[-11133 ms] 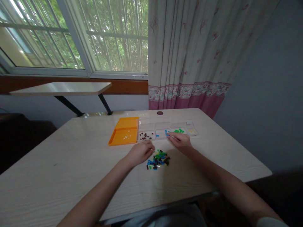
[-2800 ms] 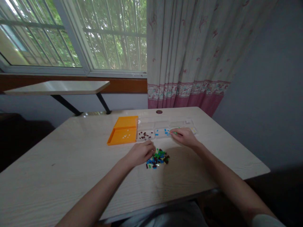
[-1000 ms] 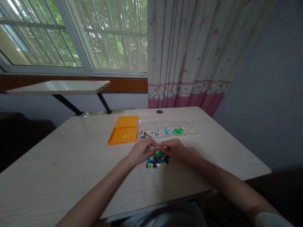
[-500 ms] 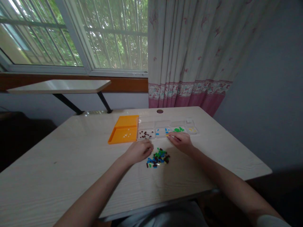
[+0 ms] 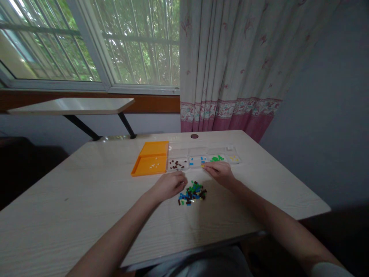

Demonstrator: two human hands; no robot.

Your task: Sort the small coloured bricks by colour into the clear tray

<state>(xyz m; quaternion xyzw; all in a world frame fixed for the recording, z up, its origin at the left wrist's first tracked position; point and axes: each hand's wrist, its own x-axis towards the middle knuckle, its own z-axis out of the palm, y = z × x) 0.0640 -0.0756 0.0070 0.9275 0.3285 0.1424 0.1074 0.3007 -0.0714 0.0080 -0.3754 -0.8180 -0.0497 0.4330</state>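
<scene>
A loose pile of small building blocks, in blue, green, dark brown and a little yellow, lies on the table. My left hand is just left of the pile, fingers curled together; whatever it may hold is hidden. Beyond the pile, my right hand pinches a small yellow block at the front edge of the clear box with blue blocks. Beside that box, other clear boxes hold brown blocks, green blocks and yellow blocks. White blocks lie in an open orange box.
The pale wooden table carries a raised shelf on black legs at the back left. A round cable hole is near the back edge. Behind stand a window and a floral curtain.
My right hand has shifted very slightly toward me, with the yellow block still in its fingertips. The left hand and the pile look the same.
</scene>
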